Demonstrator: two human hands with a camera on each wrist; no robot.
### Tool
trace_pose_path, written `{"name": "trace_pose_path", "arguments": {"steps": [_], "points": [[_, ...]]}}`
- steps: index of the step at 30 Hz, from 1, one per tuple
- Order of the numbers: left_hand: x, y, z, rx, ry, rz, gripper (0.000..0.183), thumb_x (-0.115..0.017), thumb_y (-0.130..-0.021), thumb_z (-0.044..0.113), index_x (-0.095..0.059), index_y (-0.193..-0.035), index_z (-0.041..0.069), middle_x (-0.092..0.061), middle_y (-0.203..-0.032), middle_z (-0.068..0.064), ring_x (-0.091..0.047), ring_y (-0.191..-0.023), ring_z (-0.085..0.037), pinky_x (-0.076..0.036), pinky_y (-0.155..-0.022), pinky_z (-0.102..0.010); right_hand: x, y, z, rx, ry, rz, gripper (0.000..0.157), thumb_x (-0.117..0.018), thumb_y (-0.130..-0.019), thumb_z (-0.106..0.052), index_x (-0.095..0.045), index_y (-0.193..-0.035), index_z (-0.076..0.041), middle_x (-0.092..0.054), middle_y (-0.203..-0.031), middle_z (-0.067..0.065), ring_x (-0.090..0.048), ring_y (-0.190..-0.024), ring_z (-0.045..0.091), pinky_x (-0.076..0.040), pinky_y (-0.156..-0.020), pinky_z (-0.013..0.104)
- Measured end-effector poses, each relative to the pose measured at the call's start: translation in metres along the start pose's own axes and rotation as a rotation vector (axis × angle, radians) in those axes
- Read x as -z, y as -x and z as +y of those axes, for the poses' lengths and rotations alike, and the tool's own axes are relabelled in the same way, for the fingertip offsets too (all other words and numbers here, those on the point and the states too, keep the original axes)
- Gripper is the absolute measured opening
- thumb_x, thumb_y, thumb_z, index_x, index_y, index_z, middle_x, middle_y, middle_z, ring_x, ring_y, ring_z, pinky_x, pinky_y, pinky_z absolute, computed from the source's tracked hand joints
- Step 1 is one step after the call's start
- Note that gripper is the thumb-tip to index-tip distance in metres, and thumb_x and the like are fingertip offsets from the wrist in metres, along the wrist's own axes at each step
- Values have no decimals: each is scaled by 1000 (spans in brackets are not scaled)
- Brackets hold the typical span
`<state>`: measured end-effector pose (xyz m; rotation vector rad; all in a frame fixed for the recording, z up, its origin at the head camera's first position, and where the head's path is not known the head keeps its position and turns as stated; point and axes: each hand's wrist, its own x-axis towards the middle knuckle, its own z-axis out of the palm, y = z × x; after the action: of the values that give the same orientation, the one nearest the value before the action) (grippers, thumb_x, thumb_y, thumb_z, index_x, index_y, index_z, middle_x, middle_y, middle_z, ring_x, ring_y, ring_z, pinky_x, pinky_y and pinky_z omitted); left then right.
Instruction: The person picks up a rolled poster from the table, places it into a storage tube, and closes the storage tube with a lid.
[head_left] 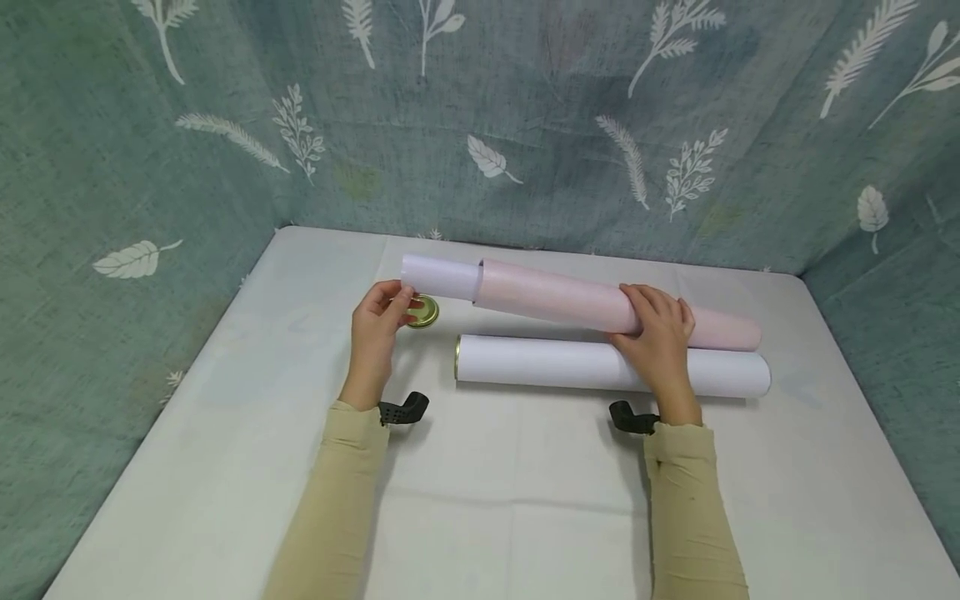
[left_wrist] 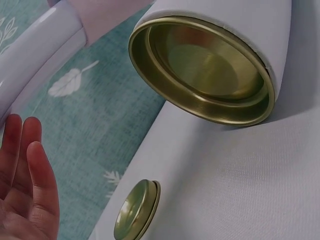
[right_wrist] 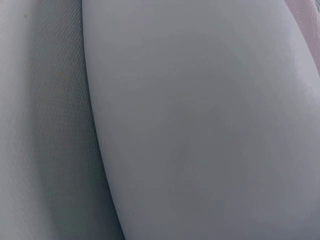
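Observation:
A pale pink rolled sheet slants above a white tube, and a narrower white paper roll sticks out of its left end. My left hand pinches the outer lower edge of that white roll between thumb and fingers. Around the pink roll's right half, my right hand curls with the fingers over the top. Below it lies the white tube, whose gold metal rim frames a recessed end in the left wrist view. The right wrist view is filled mostly by the tube's white side.
A small round gold lid lies on the white-covered table, just behind the left fingertips. Green fabric with white leaf prints hangs along the back and sides. Each wrist carries a black camera mount.

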<state>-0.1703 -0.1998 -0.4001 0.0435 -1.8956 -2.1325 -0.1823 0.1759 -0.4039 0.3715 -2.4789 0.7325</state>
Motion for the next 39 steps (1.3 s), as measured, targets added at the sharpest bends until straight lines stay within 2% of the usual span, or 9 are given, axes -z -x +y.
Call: {"name": "trace_pose_path", "arguments": {"steps": [6,15,19,27,32,34,36,39], "points": [[-1,1,-1,2,2,-7,32,-63,-83,32,-58,-101,6,-60,-99,-15,-59,-88,-26,-48,-74,-36,-1,1,0,10,2,3,70,-84,-60,-17,-53,-123,-19,-49,-123,2,-35,-119,25,-5,-101,49],[-4,0,-2,-5,30,-27,33,-63,-83,30,-56,-103,6,-56,-101,-21,-60,-86,-25,-48,-71,-36,-1,0,0,14,10,4,69,-83,-60,-18,-54,-122,-18,-49,-123,2,-34,-119,25,-5,-101,47],[-4,1,-2,-16,22,-21,33,-61,-84,30,-54,-106,7,-57,-101,-17,-60,-86,-26,-48,-72,-39,0,0,-1,11,3,1,68,-83,-60,-18,-54,-122,-18,-49,-123,2,-35,-119,25,-4,-102,47],[-5,1,-2,-32,17,-6,31,-62,-84,30,-55,-103,6,-57,-101,-21,-60,-84,-26,-47,-72,-41,0,0,-1,0,-2,-6,70,-83,-60,-16,-53,-123,-19,-49,-124,2,-34,-120,24,-4,-102,46],[-8,3,2,-15,-30,-24,27,-61,-85,29,-58,-99,6,-57,-102,-24,-60,-85,-25,-46,-74,-45,0,0,0,-5,1,-8,70,-84,-59,-16,-53,-123,-19,-49,-124,1,-34,-120,24,-4,-102,46],[-10,6,7,-15,-73,-33,25,-60,-86,27,-58,-99,6,-57,-101,-25,-60,-85,-25,-47,-74,-42,0,0,0,-5,2,-9,70,-84,-59,-17,-53,-122,-19,-49,-124,1,-34,-120,24,-4,-102,46],[-13,9,12,-20,-123,-43,23,-59,-87,26,-57,-99,6,-59,-99,-22,-59,-87,-27,-48,-73,-37,-1,0,0,-3,1,-7,70,-84,-59,-17,-53,-123,-20,-49,-124,1,-34,-120,24,-4,-102,46],[-14,11,14,-35,-178,-64,24,-61,-86,26,-56,-100,7,-60,-95,-17,-57,-88,-29,-47,-75,-39,-1,0,0,1,-6,-5,70,-84,-59,-16,-53,-123,-20,-49,-124,1,-34,-120,24,-4,-102,46]]}}
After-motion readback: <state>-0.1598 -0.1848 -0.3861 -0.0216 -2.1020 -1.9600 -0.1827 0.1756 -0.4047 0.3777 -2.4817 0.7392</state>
